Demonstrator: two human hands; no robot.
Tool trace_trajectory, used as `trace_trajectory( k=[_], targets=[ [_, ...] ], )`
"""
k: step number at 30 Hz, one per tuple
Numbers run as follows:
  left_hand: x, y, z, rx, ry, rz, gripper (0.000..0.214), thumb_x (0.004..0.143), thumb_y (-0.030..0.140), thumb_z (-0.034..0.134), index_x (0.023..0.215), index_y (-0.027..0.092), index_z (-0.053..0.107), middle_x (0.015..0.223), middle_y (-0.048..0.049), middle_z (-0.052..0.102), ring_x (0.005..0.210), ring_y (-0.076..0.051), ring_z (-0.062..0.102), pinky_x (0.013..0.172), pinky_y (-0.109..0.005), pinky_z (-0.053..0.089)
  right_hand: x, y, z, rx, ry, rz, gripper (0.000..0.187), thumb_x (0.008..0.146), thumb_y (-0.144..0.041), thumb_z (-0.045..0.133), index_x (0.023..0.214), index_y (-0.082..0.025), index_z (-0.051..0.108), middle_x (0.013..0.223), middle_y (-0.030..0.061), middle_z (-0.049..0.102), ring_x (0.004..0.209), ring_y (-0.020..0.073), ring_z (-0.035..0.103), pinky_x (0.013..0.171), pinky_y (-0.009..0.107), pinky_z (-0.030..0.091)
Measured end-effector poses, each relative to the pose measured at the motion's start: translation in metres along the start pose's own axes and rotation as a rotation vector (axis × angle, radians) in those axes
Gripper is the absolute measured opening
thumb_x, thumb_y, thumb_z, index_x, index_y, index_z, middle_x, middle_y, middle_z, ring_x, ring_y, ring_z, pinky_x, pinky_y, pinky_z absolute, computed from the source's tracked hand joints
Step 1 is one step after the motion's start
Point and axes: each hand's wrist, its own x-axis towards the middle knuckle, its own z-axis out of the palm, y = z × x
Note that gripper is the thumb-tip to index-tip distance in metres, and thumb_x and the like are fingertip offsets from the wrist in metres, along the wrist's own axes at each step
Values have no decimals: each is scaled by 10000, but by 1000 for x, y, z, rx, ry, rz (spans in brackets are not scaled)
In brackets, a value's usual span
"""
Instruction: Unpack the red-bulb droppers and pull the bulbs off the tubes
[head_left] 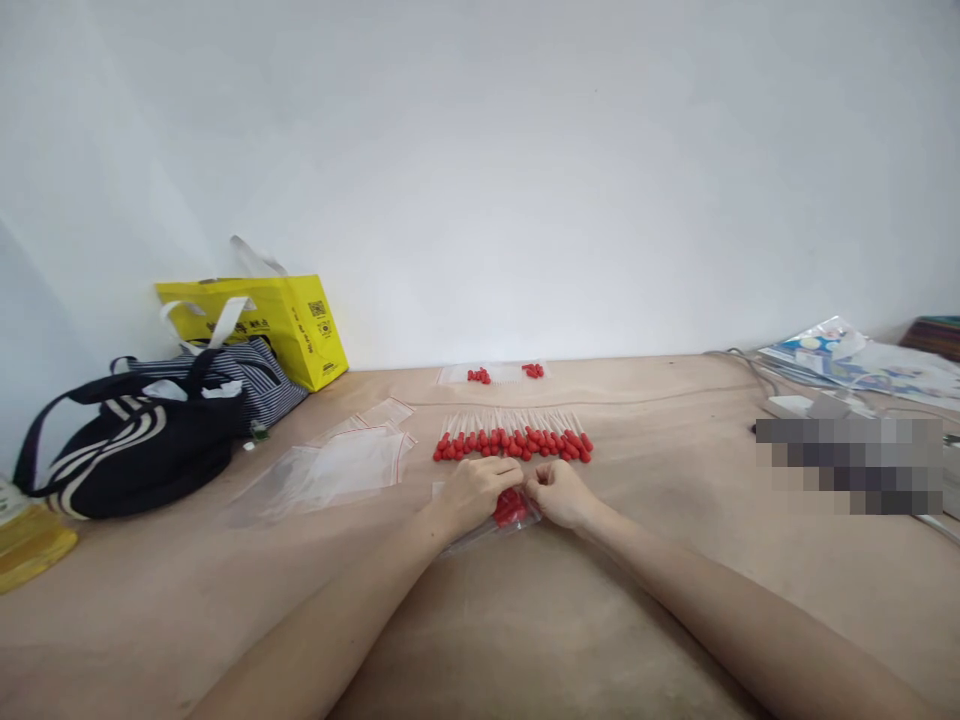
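Note:
A clear plastic bag (480,540) with red-tipped pieces (511,508) in it lies on the table in front of me. My left hand (477,490) rests over the bag with its fingers bent around the upper edge. At the bag's right edge, my right hand (562,492) pinches the plastic between thumb and fingers. Just beyond both hands lies a row of pale sticks with red bulb-shaped ends (517,440), the red ends towards me. Part of the bag is hidden under my left hand.
Flat clear zip bags (352,460) are spread on the left. Filled bags (502,373) with red-ended sticks lie by the wall. A black bag (150,450), a striped bag and a yellow bag (322,335) stand far left. Printed sheets (832,350) and cables lie far right.

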Motion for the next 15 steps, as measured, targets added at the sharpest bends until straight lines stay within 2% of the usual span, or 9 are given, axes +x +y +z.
trace_trajectory(
  k=[9,15],
  targets=[
    [-1,0,-1,9,5,-43,234,830,104,335,755,162,548,788,-17,614,700,-115,561,610,-196,402,-7,-9,-7,62,-142,-26,207,668,-256,494,486,-160,471,436,-55,427,402,48,348,421,173,283],
    [-1,-1,0,32,-8,-31,226,823,98,355,773,171,563,827,-14,627,728,-119,566,601,-197,395,-4,-2,-3,16,-70,3,189,629,-228,520,462,-159,466,437,-53,430,418,50,349,423,176,264]
  ],
)
